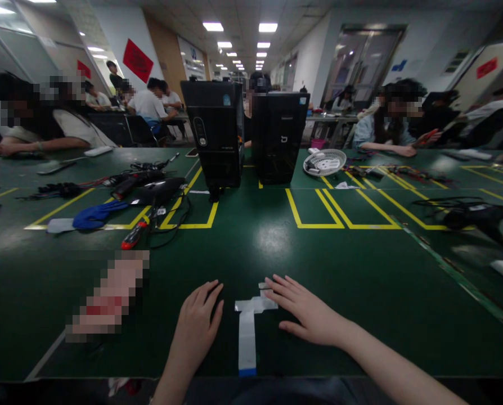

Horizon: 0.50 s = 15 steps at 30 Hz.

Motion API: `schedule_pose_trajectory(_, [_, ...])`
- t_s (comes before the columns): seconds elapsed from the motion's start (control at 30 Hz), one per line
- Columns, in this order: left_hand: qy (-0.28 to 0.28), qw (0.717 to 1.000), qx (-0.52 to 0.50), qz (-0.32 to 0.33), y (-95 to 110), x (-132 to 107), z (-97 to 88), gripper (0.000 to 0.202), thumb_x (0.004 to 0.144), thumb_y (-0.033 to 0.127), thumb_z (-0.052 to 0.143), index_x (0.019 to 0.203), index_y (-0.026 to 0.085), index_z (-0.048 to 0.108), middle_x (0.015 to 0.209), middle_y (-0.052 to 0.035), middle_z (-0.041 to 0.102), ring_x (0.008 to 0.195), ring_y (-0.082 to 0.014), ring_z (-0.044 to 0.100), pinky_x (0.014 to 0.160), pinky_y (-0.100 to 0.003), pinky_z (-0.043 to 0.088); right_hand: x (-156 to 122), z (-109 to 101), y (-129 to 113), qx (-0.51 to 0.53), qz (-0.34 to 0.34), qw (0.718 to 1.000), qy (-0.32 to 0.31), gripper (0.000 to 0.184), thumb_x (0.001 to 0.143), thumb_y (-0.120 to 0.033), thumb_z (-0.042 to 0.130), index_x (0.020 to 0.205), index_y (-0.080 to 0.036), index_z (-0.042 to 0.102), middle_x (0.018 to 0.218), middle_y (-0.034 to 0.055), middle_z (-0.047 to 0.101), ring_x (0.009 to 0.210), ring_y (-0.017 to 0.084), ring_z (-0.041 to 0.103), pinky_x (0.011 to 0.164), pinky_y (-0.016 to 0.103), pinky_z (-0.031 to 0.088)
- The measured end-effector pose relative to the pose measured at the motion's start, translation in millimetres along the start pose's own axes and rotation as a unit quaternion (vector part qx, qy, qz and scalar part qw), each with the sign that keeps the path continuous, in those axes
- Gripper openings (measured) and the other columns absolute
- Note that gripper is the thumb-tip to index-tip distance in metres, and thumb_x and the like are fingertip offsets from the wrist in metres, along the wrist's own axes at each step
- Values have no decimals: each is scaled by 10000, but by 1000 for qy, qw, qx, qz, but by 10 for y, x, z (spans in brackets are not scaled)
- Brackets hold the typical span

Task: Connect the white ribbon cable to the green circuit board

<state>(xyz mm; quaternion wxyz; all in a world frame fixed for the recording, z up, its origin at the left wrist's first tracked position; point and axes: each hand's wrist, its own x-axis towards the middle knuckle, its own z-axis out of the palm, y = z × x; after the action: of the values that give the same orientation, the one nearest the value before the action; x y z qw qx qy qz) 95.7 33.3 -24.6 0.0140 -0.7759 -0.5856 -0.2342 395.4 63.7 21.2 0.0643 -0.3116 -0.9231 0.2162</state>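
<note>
Dim room lit by ceiling panels (268, 27); soft glare pools mid-counter (340, 264). Edges stretch and smear; coarse pixel blocks mask patches.

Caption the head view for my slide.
Right hand touching pale strips, left hand beside them, black computer towers across the green table.

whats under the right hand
White strips lie on the green table, one end reaching the fingers of the right hand. Whatever sits directly beneath the hand is covered, so I can't tell.
</note>
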Motion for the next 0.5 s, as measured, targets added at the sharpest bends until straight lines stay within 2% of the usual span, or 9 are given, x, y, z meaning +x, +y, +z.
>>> schedule_pose_trajectory(0.07, [1, 1000, -1, -2, 5, -2, -3, 360, 952, 273, 430, 1251, 168, 600, 1263, -119, 608, 1173, -286, 552, 984, -491, 459, -73, 6, 87, -33, 23, 999, 23, 629, 958, -495, 407, 1524, -282, 234, 1595, 38, 152, 1463, 220, 124, 1186, 467, 145])
schedule_pose_trajectory(0.13, [1, 1000, 0, -5, 7, -3, -6, 361, 951, 271, 430, 1251, 167, 602, 1263, -118, 608, 1175, -287, 552, 988, -492, 457, -192, -6, 261, -82, 83, 991, 66, 612, 966, -500, 368, 1522, -277, 243, 1599, 53, 139, 1458, 226, 155, 1177, 467, 175])
schedule_pose_trajectory(0.2, [-2, 1000, 4, -7, 7, -2, -10, 363, 951, 276, 432, 1251, 162, 604, 1267, -121, 606, 1176, -290, 552, 991, -494, 455, -382, -51, 518, -138, 193, 963, 126, 609, 964, -515, 332, 1507, -244, 293, 1598, 85, 143, 1451, 248, 180, 1162, 478, 205])
schedule_pose_trajectory(0.23, [-4, 1000, 5, -6, 8, -1, -12, 365, 952, 276, 432, 1250, 158, 605, 1267, -123, 606, 1175, -290, 552, 990, -495, 456, -507, -89, 664, -165, 262, 937, 159, 625, 957, -531, 315, 1496, -213, 321, 1595, 111, 146, 1449, 269, 183, 1154, 493, 212])
schedule_pose_trajectory(0.3, [-6, 1000, 6, -5, 9, 4, -17, 367, 952, 276, 428, 1248, 153, 606, 1264, -126, 608, 1170, -290, 556, 986, -495, 460, -815, -190, 952, -202, 409, 866, 206, 687, 937, -571, 274, 1473, -149, 359, 1581, 166, 164, 1444, 324, 175, 1133, 538, 216])
schedule_pose_trajectory(0.37, [-5, 1000, 5, -4, 12, 9, -21, 368, 953, 276, 425, 1248, 153, 606, 1261, -126, 612, 1166, -290, 558, 985, -496, 463, -1175, -302, 1192, -210, 547, 772, 247, 766, 925, -603, 203, 1475, -88, 342, 1564, 223, 168, 1431, 380, 172, 1100, 592, 218])
schedule_pose_trajectory(0.47, [-6, 1000, 6, -4, 13, 11, -21, 369, 954, 284, 428, 1249, 151, 605, 1259, -130, 613, 1163, -294, 561, 979, -500, 467, -1711, -410, 1432, -162, 693, 630, 311, 881, 882, -677, 151, 1463, -47, 353, 1524, 293, 201, 1379, 471, 215, 1016, 667, 226])
schedule_pose_trajectory(0.5, [-6, 1000, 7, -4, 12, 10, -19, 370, 955, 287, 429, 1251, 150, 604, 1260, -132, 612, 1163, -296, 561, 976, -501, 469, -1866, -419, 1490, -138, 718, 603, 318, 918, 858, -705, 178, 1465, -38, 346, 1515, 312, 198, 1365, 499, 210, 988, 693, 217])
